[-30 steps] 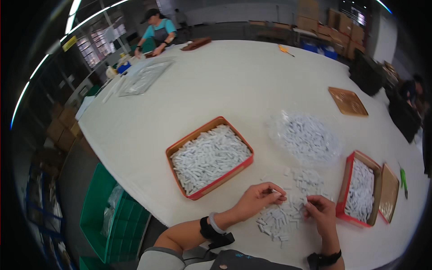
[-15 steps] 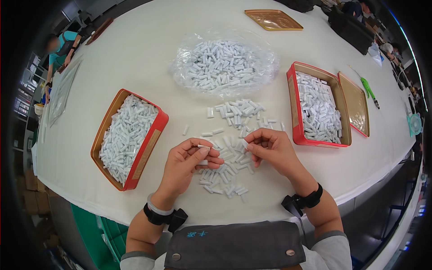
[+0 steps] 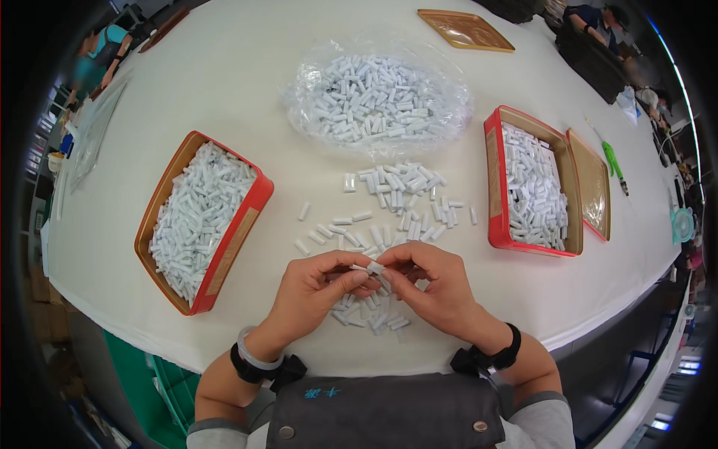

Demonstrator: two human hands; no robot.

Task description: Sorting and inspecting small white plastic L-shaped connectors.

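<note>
My left hand [image 3: 310,293] and my right hand [image 3: 434,290] meet above a loose pile of small white plastic pieces [image 3: 366,310]. Both are closed, thumb against fingers. At the fingertips, a short white piece [image 3: 375,267] sits in my right pinch and touches a white piece [image 3: 360,268] pinched by my left. Whether the two are joined is too small to tell. More short white tube-like pieces [image 3: 407,179] lie scattered beyond my hands.
Red-rimmed tins full of white pieces stand left [image 3: 258,196] and right [image 3: 497,191]. Behind the pile lies a clear plastic bag [image 3: 303,112] of pieces. A tin lid [image 3: 593,179] and a green-handled tool [image 3: 613,159] lie at right, another lid [image 3: 467,31] far back. Other people sit around the table.
My hands have come together; before, they were apart, each with a white piece. My right hand moved left and nearer to me. The view has shifted slightly.
</note>
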